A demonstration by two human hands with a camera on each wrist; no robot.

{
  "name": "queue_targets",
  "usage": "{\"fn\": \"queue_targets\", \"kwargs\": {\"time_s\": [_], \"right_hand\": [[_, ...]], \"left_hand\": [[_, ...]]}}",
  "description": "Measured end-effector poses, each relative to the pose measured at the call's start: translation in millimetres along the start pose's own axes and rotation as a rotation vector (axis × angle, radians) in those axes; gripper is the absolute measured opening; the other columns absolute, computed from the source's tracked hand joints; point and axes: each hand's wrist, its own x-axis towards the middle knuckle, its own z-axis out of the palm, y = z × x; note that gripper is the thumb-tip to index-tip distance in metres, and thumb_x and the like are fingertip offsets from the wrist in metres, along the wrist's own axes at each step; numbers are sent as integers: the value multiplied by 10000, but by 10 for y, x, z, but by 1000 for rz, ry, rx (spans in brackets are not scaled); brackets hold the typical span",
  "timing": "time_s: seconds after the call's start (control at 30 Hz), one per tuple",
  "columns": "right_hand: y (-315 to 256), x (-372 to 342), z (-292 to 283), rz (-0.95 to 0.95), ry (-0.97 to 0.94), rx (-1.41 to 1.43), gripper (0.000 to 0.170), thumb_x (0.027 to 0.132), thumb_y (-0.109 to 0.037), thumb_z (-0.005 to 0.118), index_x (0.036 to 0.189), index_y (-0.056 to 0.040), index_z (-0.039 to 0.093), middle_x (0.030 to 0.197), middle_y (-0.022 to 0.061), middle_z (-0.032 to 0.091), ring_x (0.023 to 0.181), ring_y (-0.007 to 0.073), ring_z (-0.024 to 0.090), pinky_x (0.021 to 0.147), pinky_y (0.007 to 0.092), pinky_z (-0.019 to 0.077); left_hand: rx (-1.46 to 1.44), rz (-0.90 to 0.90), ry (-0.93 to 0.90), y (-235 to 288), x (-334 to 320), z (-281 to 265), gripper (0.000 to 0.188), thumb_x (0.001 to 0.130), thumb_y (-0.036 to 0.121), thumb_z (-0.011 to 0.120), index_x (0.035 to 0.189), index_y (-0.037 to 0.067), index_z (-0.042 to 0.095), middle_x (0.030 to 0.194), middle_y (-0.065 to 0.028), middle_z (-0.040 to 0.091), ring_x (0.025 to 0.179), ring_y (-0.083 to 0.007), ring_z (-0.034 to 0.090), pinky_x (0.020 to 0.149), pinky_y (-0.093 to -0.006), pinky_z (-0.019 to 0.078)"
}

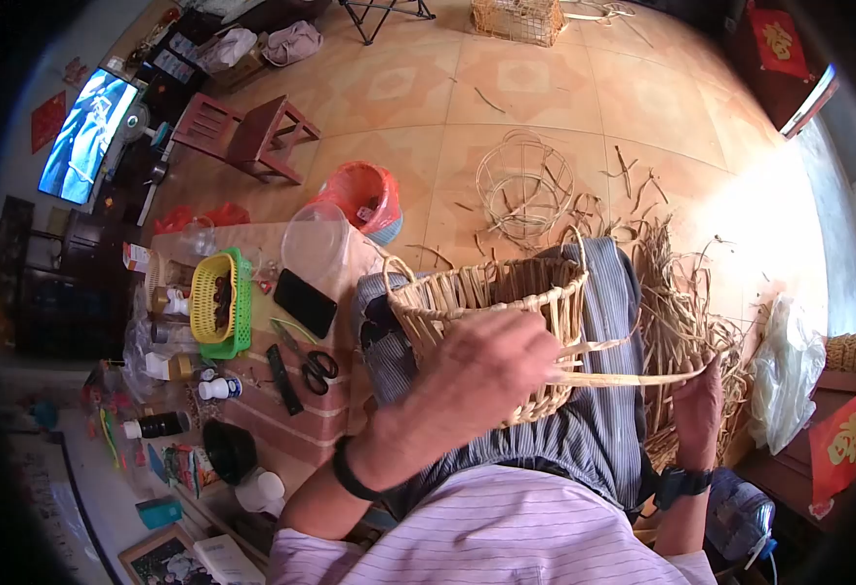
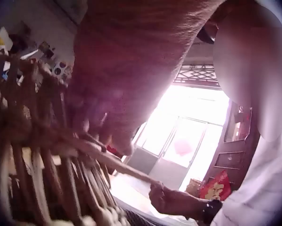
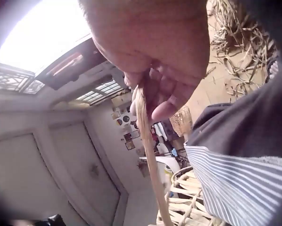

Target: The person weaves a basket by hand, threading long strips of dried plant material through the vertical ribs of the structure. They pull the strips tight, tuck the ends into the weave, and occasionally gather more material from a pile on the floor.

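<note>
A woven basket (image 1: 428,302) with two small loop handles stands on the person's lap. The left hand (image 1: 496,366) lies against its near side, fingers curled at the weave; in the left wrist view that hand (image 2: 126,70) is over the basket's upright strips (image 2: 37,174). From there a flat pale strip (image 1: 633,379) runs taut to the right. Its far end is pinched by the right hand (image 1: 698,409), between thumb and fingers, as the right wrist view shows with the hand (image 3: 155,61) and the strip (image 3: 148,136). What the left fingertips hold is partly hidden.
Dry strips (image 1: 681,312) lie heaped on the floor at the right, beside a clear plastic bag (image 1: 787,356). A round wire-like frame (image 1: 525,185) is ahead. On the left table are scissors (image 1: 319,371), a phone (image 1: 305,303) and a yellow basket (image 1: 215,297).
</note>
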Motion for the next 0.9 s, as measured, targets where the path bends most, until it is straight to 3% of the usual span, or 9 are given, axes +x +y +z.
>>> {"fn": "queue_targets", "kwargs": {"time_s": [0.1, 0.13, 0.27, 0.33, 0.47, 0.57, 0.7, 0.73, 0.9], "right_hand": [[-114, 33, -55, -1, -189, -51, 296, 1193, -334, 464, 1175, -71, 599, 758, -19, 518, 697, 110, 564, 655, 276, 526], [-107, -23, 16, -51, -39, -157, 306, 1198, -323, 450, 1185, -58, 603, 642, -18, 480, 508, 115, 493, 518, 276, 500], [-189, -147, 46, 5, -154, -299, 298, 1195, -291, 453, 1134, -43, 606, 574, 13, 500, 390, 139, 463, 363, 283, 432], [-191, -218, 110, 29, -146, -423, 295, 1188, -291, 470, 1103, -44, 608, 580, 30, 529, 390, 147, 480, 372, 286, 450], [-329, -363, 373, 84, -280, -749, 318, 1157, -290, 545, 956, -53, 613, 629, 39, 603, 487, 122, 565, 456, 273, 480], [-306, -490, 768, 130, -358, -991, 358, 1122, -224, 614, 821, -31, 609, 660, 4, 611, 566, 90, 572, 535, 262, 459], [-117, -566, 1347, -56, -674, -1392, 204, 1030, -92, 667, 863, 26, 668, 631, 96, 603, 535, 180, 619, 532, 329, 482], [-77, -578, 1511, -23, -703, -1375, 259, 1046, -113, 645, 829, 27, 644, 625, 81, 598, 545, 146, 592, 536, 322, 466], [243, -628, 1783, 210, -810, -1188, 380, 1100, -195, 590, 800, 33, 631, 607, 54, 580, 538, 117, 539, 530, 327, 452]], "left_hand": [[151, -26, -10, 154, 26, 240, 230, 841, 135, 821, 873, 46, 611, 870, -97, 550, 828, -275, 648, 731, -431, 528], [176, -27, 0, 167, 34, 265, 241, 829, 126, 822, 859, 46, 597, 876, -101, 547, 842, -275, 647, 737, -428, 523], [-14, -76, 95, 198, 25, 291, 218, 805, 83, 819, 881, 31, 621, 888, -94, 562, 833, -281, 640, 756, -425, 526], [-54, -73, 110, 173, -29, 242, 201, 834, 76, 818, 898, 16, 637, 893, -100, 594, 836, -275, 655, 777, -406, 534], [-530, -584, 265, 171, -261, 4, 223, 1026, 220, 749, 974, 12, 691, 879, -129, 706, 827, -241, 712, 784, -351, 568], [-1057, -577, 400, 50, -413, 9, 333, 1112, 301, 649, 947, 12, 668, 875, -98, 701, 847, -201, 715, 803, -338, 566], [-1151, -594, 385, 0, -562, 121, 495, 1176, 411, 473, 877, 39, 605, 767, -85, 660, 645, -95, 526, 664, -212, 411], [-1193, -616, 446, 35, -569, 176, 475, 1176, 400, 479, 875, 46, 578, 727, -74, 607, 594, -77, 405, 604, -235, 347], [-1265, -609, 401, -53, -717, 278, 452, 1173, 396, 492, 892, 53, 576, 692, -2, 465, 596, -67, 360, 561, -250, 298]]}}
